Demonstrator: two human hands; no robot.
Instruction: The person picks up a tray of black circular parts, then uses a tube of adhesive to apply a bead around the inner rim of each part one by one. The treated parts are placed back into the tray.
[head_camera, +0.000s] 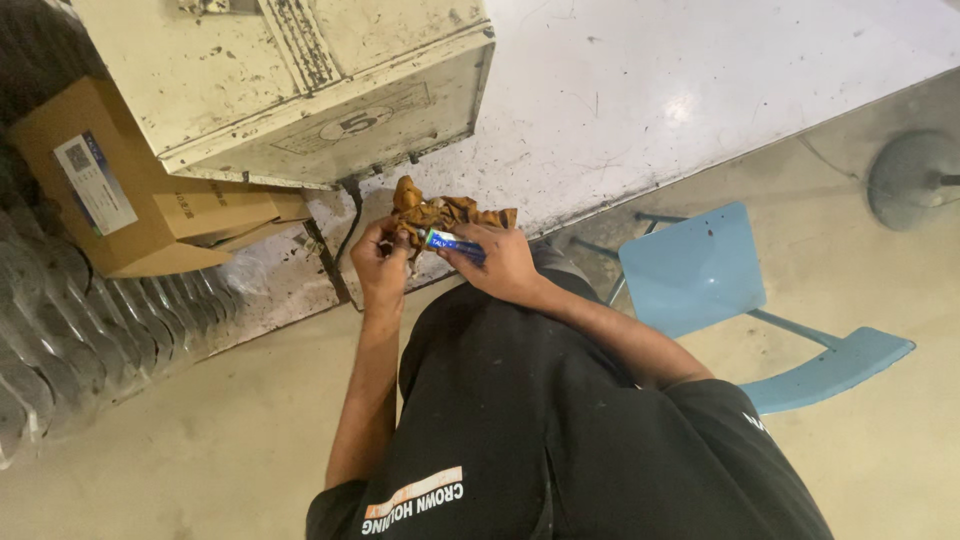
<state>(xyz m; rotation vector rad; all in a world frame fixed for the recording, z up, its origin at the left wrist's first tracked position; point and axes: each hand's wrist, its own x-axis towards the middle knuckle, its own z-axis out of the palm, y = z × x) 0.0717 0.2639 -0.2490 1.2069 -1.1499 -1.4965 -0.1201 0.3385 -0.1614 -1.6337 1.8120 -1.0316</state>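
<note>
Blue tube (452, 243) in right hand (500, 265), rag (440, 213) between both hands

Person wears a black short-sleeved shirt (560, 440) with an orange stripe (412, 492) and white lettering near the lower left hem. Both forearms are bare; no gloves.

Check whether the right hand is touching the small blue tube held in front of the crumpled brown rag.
Touching. The head view shows the right hand with its fingers wrapped around the small blue tube, no gap between them, beside the crumpled brown rag.
</note>
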